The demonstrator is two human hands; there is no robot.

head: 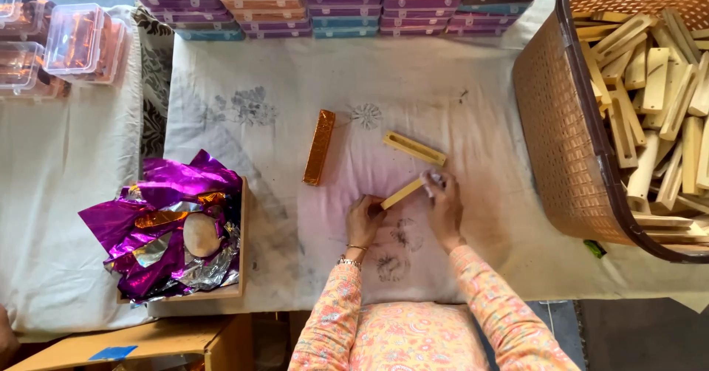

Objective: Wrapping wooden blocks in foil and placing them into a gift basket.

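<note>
A worktop (458,83) covered with a pale, stained cloth printed with faint grey flowers fills most of the view. On its right side stands a large brown plastic laundry-style basket (550,120), heaped with pale wooden sticks (650,83), many of them slotted. Along the far edge run stacks of flat lidded cases (332,5) in purple, orange and teal, and at the far left sit clear plastic boxes (81,42) with orange-gold contents. Left of the middle, a shallow wooden tray (242,230) holds crumpled sheets of purple and silver foil (166,216) with a rounded tan lump lying on them.

Near the centre lies a stick wrapped in gold foil (319,147), well apart from the hands. Just beside the right hand lies a bare slotted wooden stick (413,148).

The left hand (364,219) pinches the near end of a plain wooden stick (402,193), which lies tilted on the cloth in front of the person. The right hand (443,205) closes its fingertips on the stick's far end, together with a small pale scrap. Both grips are closed on that stick.
</note>
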